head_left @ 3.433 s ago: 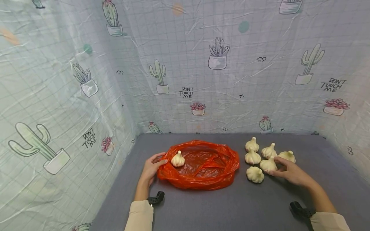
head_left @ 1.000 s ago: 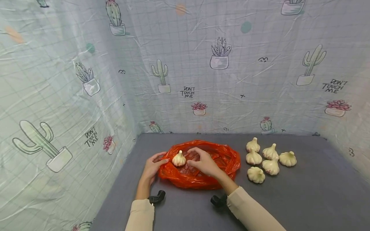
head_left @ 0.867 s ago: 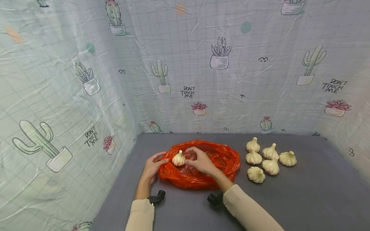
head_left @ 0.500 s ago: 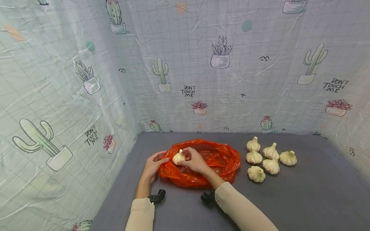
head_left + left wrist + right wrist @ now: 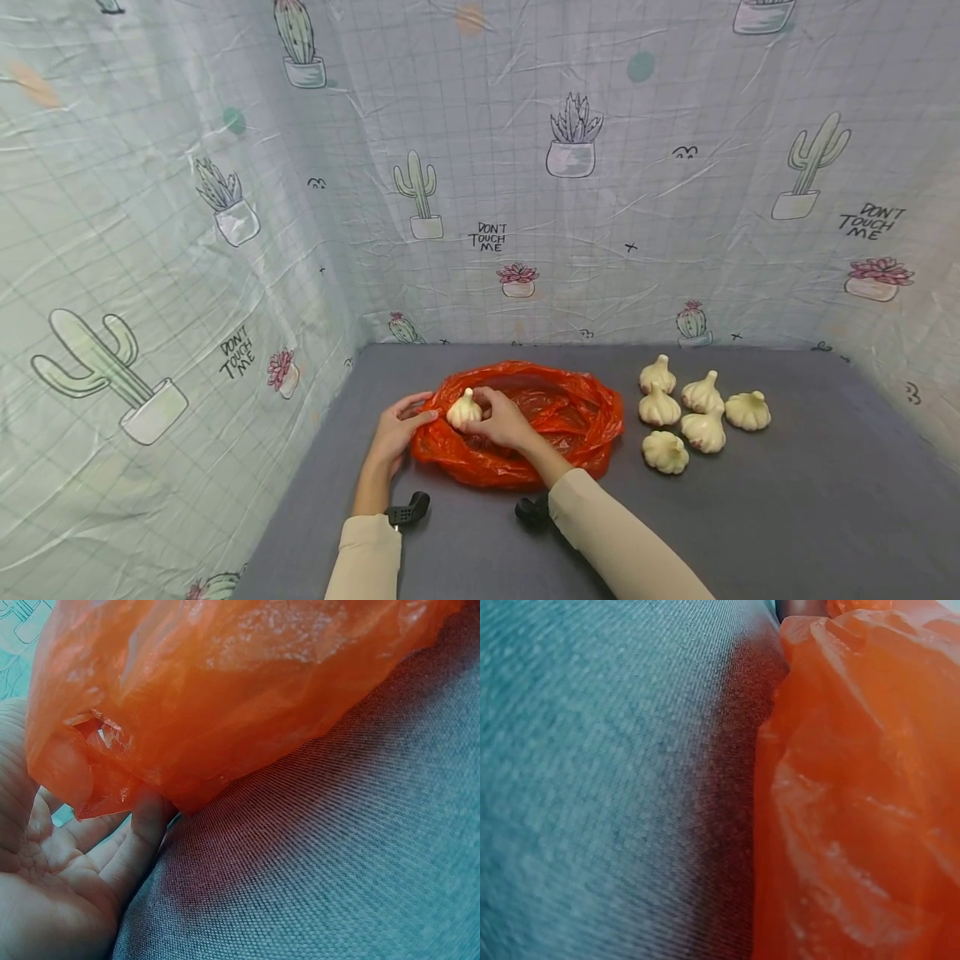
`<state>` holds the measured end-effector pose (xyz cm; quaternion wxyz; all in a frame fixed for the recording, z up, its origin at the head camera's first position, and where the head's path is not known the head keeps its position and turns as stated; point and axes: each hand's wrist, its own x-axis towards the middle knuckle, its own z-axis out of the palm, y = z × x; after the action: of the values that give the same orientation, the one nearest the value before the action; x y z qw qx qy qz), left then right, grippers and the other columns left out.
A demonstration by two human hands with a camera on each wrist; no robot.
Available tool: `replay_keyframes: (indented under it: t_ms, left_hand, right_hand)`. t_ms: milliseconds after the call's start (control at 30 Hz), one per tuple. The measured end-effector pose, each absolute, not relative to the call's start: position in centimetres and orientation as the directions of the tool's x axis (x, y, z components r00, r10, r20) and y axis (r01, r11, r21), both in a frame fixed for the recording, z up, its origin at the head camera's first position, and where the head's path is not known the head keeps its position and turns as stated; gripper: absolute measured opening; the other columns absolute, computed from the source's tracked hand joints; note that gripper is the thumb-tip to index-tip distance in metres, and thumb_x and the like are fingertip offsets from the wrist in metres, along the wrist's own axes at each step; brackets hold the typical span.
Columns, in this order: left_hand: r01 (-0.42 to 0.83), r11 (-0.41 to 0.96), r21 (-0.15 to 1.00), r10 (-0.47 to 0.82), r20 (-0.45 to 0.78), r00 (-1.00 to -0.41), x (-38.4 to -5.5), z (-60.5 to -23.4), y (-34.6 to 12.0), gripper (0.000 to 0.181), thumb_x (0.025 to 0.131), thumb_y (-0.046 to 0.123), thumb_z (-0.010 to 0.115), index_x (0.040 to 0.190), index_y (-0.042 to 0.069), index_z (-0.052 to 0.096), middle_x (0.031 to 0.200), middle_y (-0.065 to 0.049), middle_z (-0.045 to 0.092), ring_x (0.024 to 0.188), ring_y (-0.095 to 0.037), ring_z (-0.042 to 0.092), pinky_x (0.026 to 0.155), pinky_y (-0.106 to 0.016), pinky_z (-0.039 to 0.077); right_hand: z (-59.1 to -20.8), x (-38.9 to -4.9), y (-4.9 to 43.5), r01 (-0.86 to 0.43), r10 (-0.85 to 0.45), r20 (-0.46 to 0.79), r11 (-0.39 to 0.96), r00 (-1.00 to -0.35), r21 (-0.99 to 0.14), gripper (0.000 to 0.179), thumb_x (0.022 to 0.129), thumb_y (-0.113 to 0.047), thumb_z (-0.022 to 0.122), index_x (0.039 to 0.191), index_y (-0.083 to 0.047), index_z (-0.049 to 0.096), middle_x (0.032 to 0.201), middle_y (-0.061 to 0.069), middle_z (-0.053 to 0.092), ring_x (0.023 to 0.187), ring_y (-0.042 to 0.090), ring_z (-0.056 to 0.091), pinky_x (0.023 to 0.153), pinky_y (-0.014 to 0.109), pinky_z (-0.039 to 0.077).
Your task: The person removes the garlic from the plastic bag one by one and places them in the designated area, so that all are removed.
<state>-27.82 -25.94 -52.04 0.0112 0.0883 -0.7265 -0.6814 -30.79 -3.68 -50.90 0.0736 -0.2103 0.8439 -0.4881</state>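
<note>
A red plastic bag [image 5: 517, 473] lies with its mouth spread wide on the dark grey table in the head view. My left hand [image 5: 392, 435] holds the bag's left rim, thumb over the edge and the other fingers outside; the left wrist view shows this hand [image 5: 67, 889] against the orange-looking plastic [image 5: 225, 697]. At the left inside of the mouth stands a garlic bulb [image 5: 462, 411], stem up. My right hand [image 5: 506, 422] reaches over the bag and pinches this bulb from its right side with thumb and fingers. The right wrist view shows only bag [image 5: 862, 795] and tabletop, not the fingers' contact.
Several more garlic bulbs [image 5: 659, 406] stand grouped on the table [image 5: 810, 500] to the right of the bag. One bulb [image 5: 665, 452] lies tipped at the front of the group. A cactus-printed cloth [image 5: 450, 275] encloses the table at the back and sides.
My right hand has left a bulb in the right group, moved left over the bag and closed in on the bulb there. The left hand stays at the rim.
</note>
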Motion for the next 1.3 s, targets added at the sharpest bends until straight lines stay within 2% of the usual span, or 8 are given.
replay_keyframes:
  t_ms: [300, 700, 1000, 1200, 1300]
  left_hand:
    - [-0.115, 0.055, 0.992, -0.141, -0.106, -0.984, -27.9, -52.2, -25.9, 0.047, 0.088, 0.018, 0.081, 0.133, 0.013, 0.068, 0.127, -0.015, 0.069, 0.100, -0.017, 0.068, 0.081, -0.029, 0.057]
    - [-0.109, 0.055, 0.992, -0.147, -0.100, -0.984, -28.0, -52.3, -25.8, 0.046, 0.087, 0.017, 0.081, 0.131, 0.013, 0.069, 0.123, -0.013, 0.070, 0.099, -0.017, 0.068, 0.081, -0.029, 0.057]
    - [-0.107, 0.072, 0.992, -0.139, -0.097, -0.986, -27.8, -52.0, -26.0, 0.047, 0.089, 0.020, 0.080, 0.133, 0.013, 0.068, 0.129, -0.015, 0.068, 0.102, -0.019, 0.068, 0.083, -0.030, 0.057]
    - [-0.117, 0.074, 0.990, -0.144, -0.106, -0.984, -27.7, -52.2, -26.1, 0.044, 0.088, 0.021, 0.081, 0.131, 0.017, 0.070, 0.127, -0.013, 0.069, 0.105, -0.022, 0.068, 0.086, -0.034, 0.058]
    - [-0.126, 0.075, 0.989, -0.128, -0.115, -0.985, -27.4, -51.4, -26.0, 0.045, 0.090, 0.017, 0.079, 0.133, 0.014, 0.068, 0.128, -0.015, 0.069, 0.103, -0.020, 0.068, 0.085, -0.033, 0.058]
  right_hand:
    - [-51.0, -30.9, -3.7, -0.285, -0.421, 0.073, 0.466, -0.904, -0.838, 0.062, 0.087, -0.025, 0.083, 0.141, -0.006, 0.057, 0.132, 0.014, 0.065, 0.099, 0.021, 0.064, 0.084, 0.036, 0.056]
    - [-51.2, -31.1, -3.5, -0.299, -0.419, 0.086, 0.474, -0.904, -0.828, 0.057, 0.086, -0.024, 0.084, 0.135, -0.005, 0.062, 0.125, 0.013, 0.068, 0.094, 0.019, 0.063, 0.077, 0.031, 0.054]
    - [-50.9, -31.2, -2.9, -0.323, -0.423, 0.113, 0.467, -0.899, -0.823, 0.058, 0.086, -0.026, 0.084, 0.136, -0.006, 0.062, 0.120, 0.011, 0.068, 0.090, 0.017, 0.061, 0.075, 0.029, 0.052]
    - [-50.5, -30.8, -2.4, -0.323, -0.428, 0.122, 0.437, -0.896, -0.840, 0.059, 0.086, -0.023, 0.084, 0.137, -0.007, 0.061, 0.125, 0.012, 0.067, 0.097, 0.020, 0.065, 0.079, 0.033, 0.056]
    - [-50.3, -30.5, -2.1, -0.317, -0.426, 0.127, 0.411, -0.896, -0.855, 0.058, 0.085, -0.023, 0.085, 0.137, -0.008, 0.062, 0.129, 0.013, 0.066, 0.104, 0.024, 0.067, 0.085, 0.038, 0.058]
